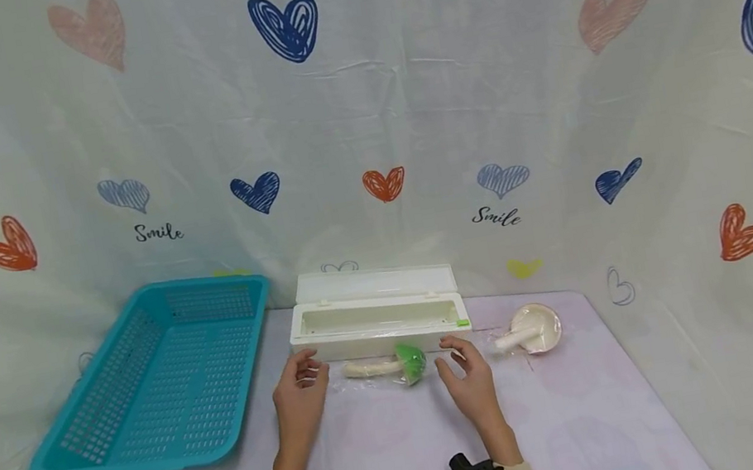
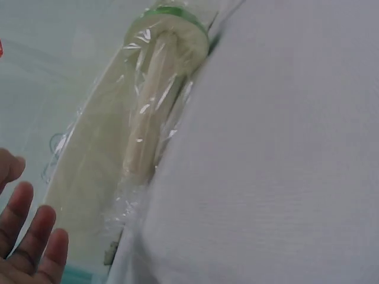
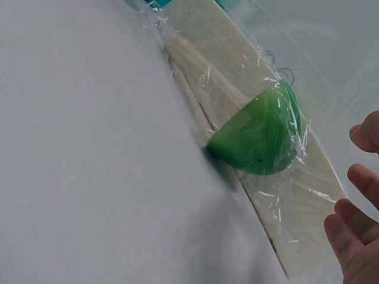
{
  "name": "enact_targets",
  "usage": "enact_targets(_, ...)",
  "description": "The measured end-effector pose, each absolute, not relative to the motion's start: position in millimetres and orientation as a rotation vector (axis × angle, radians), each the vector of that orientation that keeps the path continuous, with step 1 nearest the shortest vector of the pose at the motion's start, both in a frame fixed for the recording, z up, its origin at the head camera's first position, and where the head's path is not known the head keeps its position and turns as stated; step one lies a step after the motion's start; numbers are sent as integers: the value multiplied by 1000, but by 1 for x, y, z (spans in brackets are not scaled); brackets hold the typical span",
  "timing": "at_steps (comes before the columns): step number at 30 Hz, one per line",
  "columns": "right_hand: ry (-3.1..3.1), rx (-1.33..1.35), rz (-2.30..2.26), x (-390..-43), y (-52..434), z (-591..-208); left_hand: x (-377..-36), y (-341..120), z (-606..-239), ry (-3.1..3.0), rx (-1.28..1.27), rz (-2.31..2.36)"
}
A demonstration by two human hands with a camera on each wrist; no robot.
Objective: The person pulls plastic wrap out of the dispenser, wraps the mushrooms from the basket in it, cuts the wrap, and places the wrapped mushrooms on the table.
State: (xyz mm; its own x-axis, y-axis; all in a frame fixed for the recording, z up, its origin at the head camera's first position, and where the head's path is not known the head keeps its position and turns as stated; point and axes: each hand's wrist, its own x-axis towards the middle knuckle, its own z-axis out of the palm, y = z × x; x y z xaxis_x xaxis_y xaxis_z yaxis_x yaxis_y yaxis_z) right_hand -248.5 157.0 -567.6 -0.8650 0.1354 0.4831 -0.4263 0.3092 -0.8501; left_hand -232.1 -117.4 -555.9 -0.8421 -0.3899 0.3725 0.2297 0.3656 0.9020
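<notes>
A long white box (image 1: 376, 342) stands against the back curtain, its lid (image 1: 373, 282) raised and its inside in view. In front of it lies a toy mushroom with a green cap (image 1: 410, 363) and pale stem, wrapped in clear plastic; the right wrist view shows the wrapped green cap (image 3: 260, 133) against the box's front. My left hand (image 1: 302, 399) is by the box's front left corner, holding nothing, fingers loosely bent. By the front right corner, my right hand (image 1: 472, 382) is likewise empty, thumb and fingers apart. The mushroom lies between the hands.
A white mushroom (image 1: 535, 329), also wrapped in clear plastic, lies on the table to the right of the box. At the left stands a large blue perforated basket (image 1: 152, 463). A heart-printed curtain (image 1: 397, 97) hangs behind the pale tablecloth (image 1: 402, 466).
</notes>
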Motion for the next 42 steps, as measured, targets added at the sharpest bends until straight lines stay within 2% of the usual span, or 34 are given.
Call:
enact_targets(6, -2154, 311, 1643, -242, 146, -567, -232, -114, -569, -2231, -6, -1556)
enact_targets(20, -2256, 501, 1631, -247, 148, -587, -243, -103, -579, -2467, -122, -1614)
enact_targets(32, -2521, 438, 1574, -245, 147, -580, -250, -99, -567, -2693, -184, -1363)
enact_targets(42, -2679, 501, 1418, -231, 156, -574, -237, -102, -556, -2872, -212, -1240)
